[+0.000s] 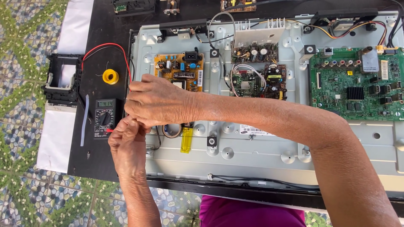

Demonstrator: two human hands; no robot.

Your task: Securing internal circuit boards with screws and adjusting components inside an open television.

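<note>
Flowery floor tiles show under a black bench (105,38) that carries an opened flat screen with a grey metal back (252,147). Both hands meet at the panel's 9 o'clock edge. The left hand (126,141) has its grip pinched shut on a red wire (110,130), and the right hand (158,101) lies just above, fingers curled onto the same spot; what it grips I cannot tell. At 9 o'clock from the hands sits a black meter (104,117). At 11 o'clock lies a yellow spool (110,76). An orange board (179,69) is at 1 o'clock, a green board (357,86) far at 3 o'clock.
</note>
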